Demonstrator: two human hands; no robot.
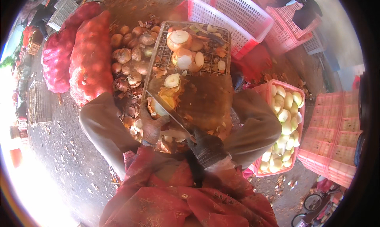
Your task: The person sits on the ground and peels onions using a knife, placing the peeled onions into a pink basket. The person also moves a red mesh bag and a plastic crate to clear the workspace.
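My right hand (207,148), in a dark glove, grips a knife (170,111) whose long blade slants up to the left. The blade lies over an onion (161,105) that my left hand (153,124), also gloved, holds at the left edge of a brown board (204,102). The board rests on an upturned plastic crate (228,48). Just above the held onion lies a pale cut onion piece (172,80). Farther up on the crate's grid sit cut onions (179,39), small slices and scraps of skin.
Unpeeled onions (135,48) heap on the ground left of the crate, beside full red mesh sacks (90,57). At right stands a pink crate (302,114) of peeled onions (286,127), then stacked pink crates (329,138). A white-and-pink crate (231,13) stands at the top.
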